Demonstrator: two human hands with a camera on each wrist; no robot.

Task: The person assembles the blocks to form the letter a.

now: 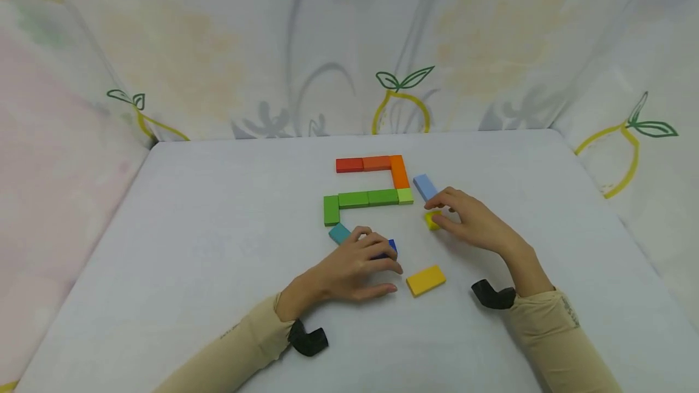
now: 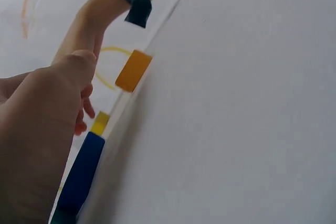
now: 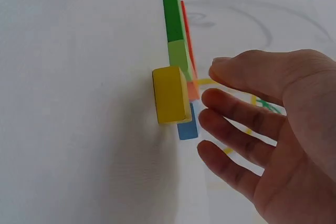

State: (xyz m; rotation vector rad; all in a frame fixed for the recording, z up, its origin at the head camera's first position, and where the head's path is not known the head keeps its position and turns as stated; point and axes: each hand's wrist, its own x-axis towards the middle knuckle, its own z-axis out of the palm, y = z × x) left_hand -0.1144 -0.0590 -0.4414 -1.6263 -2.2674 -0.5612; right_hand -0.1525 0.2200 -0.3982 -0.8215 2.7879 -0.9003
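Observation:
A line of coloured wooden blocks winds over the table, from a red block (image 1: 349, 165) to a green block (image 1: 331, 211) and a teal block (image 1: 340, 233). My left hand (image 1: 355, 267) lies over the line's lower end, thumb and index finger spread. A dark blue block (image 1: 392, 248) shows partly past its fingers; the left wrist view shows that blue block (image 2: 84, 174) beside the hand. My right hand (image 1: 474, 223) hovers by a small yellow block (image 1: 433, 220). In the right wrist view its loosely bent fingers are apart from the yellow block (image 3: 171, 95).
A light blue block (image 1: 425, 187) lies just beyond my right fingers. Nearer me, between the hands, is an orange-yellow block (image 1: 426, 280). White cloth covers the table (image 1: 218, 211), and a lemon-printed curtain (image 1: 327, 47) hangs behind it.

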